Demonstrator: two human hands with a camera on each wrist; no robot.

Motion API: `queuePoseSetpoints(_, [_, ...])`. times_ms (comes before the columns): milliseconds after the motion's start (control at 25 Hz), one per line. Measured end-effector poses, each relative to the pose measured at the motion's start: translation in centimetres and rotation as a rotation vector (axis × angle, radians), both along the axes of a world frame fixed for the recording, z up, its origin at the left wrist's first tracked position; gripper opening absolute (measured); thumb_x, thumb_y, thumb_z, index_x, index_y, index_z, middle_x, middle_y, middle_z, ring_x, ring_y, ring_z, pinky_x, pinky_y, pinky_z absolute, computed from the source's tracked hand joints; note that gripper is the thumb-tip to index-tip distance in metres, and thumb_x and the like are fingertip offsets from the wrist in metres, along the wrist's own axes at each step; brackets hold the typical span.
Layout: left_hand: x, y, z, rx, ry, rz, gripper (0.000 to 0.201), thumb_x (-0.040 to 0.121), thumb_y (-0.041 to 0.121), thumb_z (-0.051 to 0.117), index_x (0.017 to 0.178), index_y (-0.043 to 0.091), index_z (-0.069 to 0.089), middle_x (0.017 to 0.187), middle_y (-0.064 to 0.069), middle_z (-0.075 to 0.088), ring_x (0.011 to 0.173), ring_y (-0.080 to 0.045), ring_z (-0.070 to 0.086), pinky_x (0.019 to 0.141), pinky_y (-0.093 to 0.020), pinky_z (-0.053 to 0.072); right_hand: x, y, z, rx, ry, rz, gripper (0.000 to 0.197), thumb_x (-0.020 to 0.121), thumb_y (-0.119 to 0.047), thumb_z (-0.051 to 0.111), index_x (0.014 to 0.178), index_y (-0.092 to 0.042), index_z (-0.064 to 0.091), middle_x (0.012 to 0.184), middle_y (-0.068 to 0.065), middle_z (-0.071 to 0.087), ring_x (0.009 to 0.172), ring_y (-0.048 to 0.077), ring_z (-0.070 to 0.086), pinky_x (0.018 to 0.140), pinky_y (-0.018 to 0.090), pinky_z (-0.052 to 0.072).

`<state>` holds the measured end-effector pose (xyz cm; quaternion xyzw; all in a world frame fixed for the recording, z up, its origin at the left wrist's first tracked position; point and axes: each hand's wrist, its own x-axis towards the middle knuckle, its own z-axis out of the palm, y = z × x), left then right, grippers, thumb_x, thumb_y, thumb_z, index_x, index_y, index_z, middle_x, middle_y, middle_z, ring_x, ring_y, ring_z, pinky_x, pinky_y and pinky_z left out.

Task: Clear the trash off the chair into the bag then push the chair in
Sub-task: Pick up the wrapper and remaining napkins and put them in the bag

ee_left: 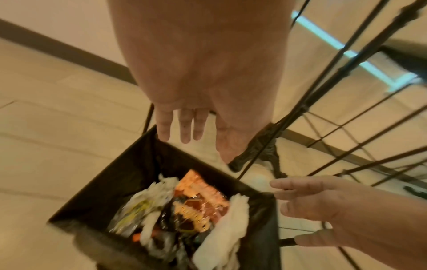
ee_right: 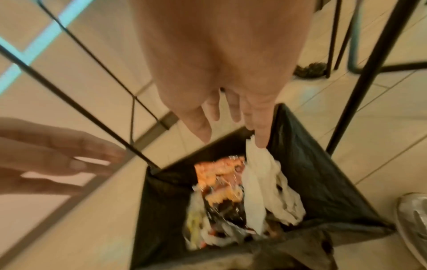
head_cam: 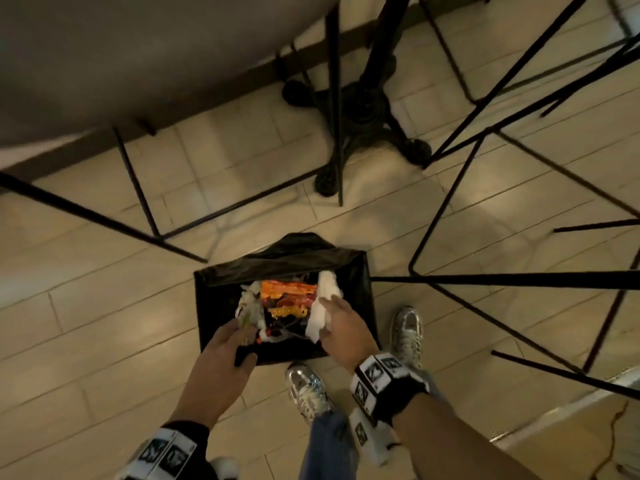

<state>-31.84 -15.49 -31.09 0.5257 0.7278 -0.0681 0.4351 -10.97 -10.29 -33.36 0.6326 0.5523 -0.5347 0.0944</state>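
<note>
A black trash bag stands open on the tiled floor by my feet. Inside lie an orange snack wrapper, white crumpled napkins and clear plastic. My left hand hovers over the bag's near left rim, its fingers straight and holding nothing. Over the right side my right hand is spread, its fingers straight, one fingertip at the top of the napkin. The grey chair seat fills the upper left, blurred.
Thin black chair legs cross the floor to the left and right of the bag. A black cast table pedestal stands behind it. My two silver shoes are at the bag's near right.
</note>
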Motion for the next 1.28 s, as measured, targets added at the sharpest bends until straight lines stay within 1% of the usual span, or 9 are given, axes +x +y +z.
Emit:
queuePoseSetpoints(200, [5.5, 5.2, 12.9, 0.176, -0.050, -0.276, 0.051, 0.066, 0.012, 0.082, 0.110, 0.030, 0.062, 0.127, 0.001, 0.056, 0.113, -0.020, 0.057, 0.100, -0.021, 0.039, 8.8, 0.7, 18.4, 0.121, 0.101, -0.253, 0.049, 0.089, -0.027, 0.057, 0.135, -0.032, 0.040, 0.137, -0.008, 0.042, 0.124, 0.015, 0.047, 0.105, 0.027, 0.039])
queuePoseSetpoints(360, [13.8, 12.2, 21.6, 0.224, -0.195, -0.552, 0.072, 0.075, 0.020, 0.074, 0.108, 0.072, 0.037, 0.120, 0.055, 0.028, 0.110, 0.022, 0.038, 0.090, 0.009, 0.021, 19.9, 1.9, 31.7, 0.395, 0.106, -0.518, 0.038, 0.084, -0.035, 0.062, 0.121, -0.036, 0.054, 0.118, -0.016, 0.058, 0.107, 0.002, 0.055, 0.095, 0.025, 0.047])
queuePoseSetpoints(480, [22.4, 15.9, 28.6, 0.277, -0.290, -0.637, 0.063, 0.077, 0.024, 0.071, 0.099, 0.074, 0.039, 0.119, 0.044, 0.038, 0.103, 0.018, 0.048, 0.081, 0.000, 0.039, 28.3, 2.3, 37.1, 0.590, -0.007, -0.758, 0.029, 0.084, -0.030, 0.066, 0.112, -0.033, 0.059, 0.114, -0.012, 0.059, 0.105, 0.004, 0.054, 0.088, 0.023, 0.046])
queuePoseSetpoints(640, [32.5, 20.5, 33.0, 0.357, -0.275, -0.816, 0.057, 0.080, 0.029, 0.067, 0.112, 0.061, 0.032, 0.134, 0.012, 0.040, 0.105, -0.004, 0.053, 0.086, -0.029, 0.050, 37.8, 2.1, 36.4, 0.398, -0.513, -0.870, 0.063, 0.080, -0.040, 0.069, 0.135, -0.030, 0.038, 0.150, 0.005, 0.025, 0.139, 0.027, 0.023, 0.104, 0.039, 0.036])
queuePoseSetpoints(800, [42.3, 23.9, 33.5, 0.421, -0.054, -1.017, 0.090, 0.077, 0.036, 0.070, 0.139, 0.050, 0.006, 0.156, 0.006, 0.005, 0.125, -0.015, 0.044, 0.095, -0.030, 0.047, 45.0, 3.5, 32.9, 0.216, -0.394, -1.035, 0.110, 0.068, -0.042, 0.081, 0.147, -0.042, 0.005, 0.160, 0.002, -0.014, 0.146, 0.035, -0.007, 0.114, 0.053, 0.022])
queuePoseSetpoints(920, [47.4, 25.5, 31.8, 0.371, 0.036, -1.075, 0.109, 0.074, 0.035, 0.074, 0.137, 0.053, -0.012, 0.157, 0.005, -0.013, 0.113, -0.017, 0.056, 0.084, -0.029, 0.053, 46.4, 7.3, 30.4, 0.328, -0.418, -1.144, 0.091, 0.077, -0.042, 0.073, 0.146, -0.042, 0.013, 0.159, 0.005, 0.002, 0.143, 0.034, 0.009, 0.108, 0.050, 0.031])
queuePoseSetpoints(1000, [49.4, 26.1, 30.2, 0.374, 0.061, -1.122, 0.106, 0.073, 0.037, 0.074, 0.138, 0.053, -0.009, 0.158, 0.000, -0.006, 0.113, -0.022, 0.055, 0.083, -0.034, 0.055, 46.9, 9.4, 29.6, 0.399, -0.512, -1.160, 0.067, 0.085, -0.025, 0.067, 0.140, -0.036, 0.030, 0.150, 0.010, 0.025, 0.132, 0.030, 0.027, 0.096, 0.037, 0.039])
queuePoseSetpoints(1120, [50.2, 26.0, 28.9, 0.390, 0.044, -1.110, 0.071, 0.077, 0.028, 0.069, 0.135, 0.044, 0.031, 0.146, -0.004, 0.030, 0.112, -0.026, 0.053, 0.085, -0.037, 0.053, 47.7, 10.2, 29.2, 0.532, -0.439, -1.217, 0.030, 0.084, -0.003, 0.059, 0.111, -0.016, 0.057, 0.122, 0.010, 0.048, 0.106, 0.025, 0.050, 0.078, 0.025, 0.038])
queuePoseSetpoints(1280, [49.2, 25.0, 28.9, 0.430, -0.026, -1.084, 0.027, 0.071, 0.011, 0.071, 0.092, 0.027, 0.066, 0.091, 0.001, 0.057, 0.074, -0.019, 0.059, 0.056, -0.029, 0.047, 47.8, 10.1, 31.6, 0.494, -0.365, -1.354, 0.022, 0.088, -0.004, 0.060, 0.108, -0.012, 0.061, 0.116, -0.006, 0.049, 0.084, 0.005, 0.050, 0.063, 0.007, 0.042])
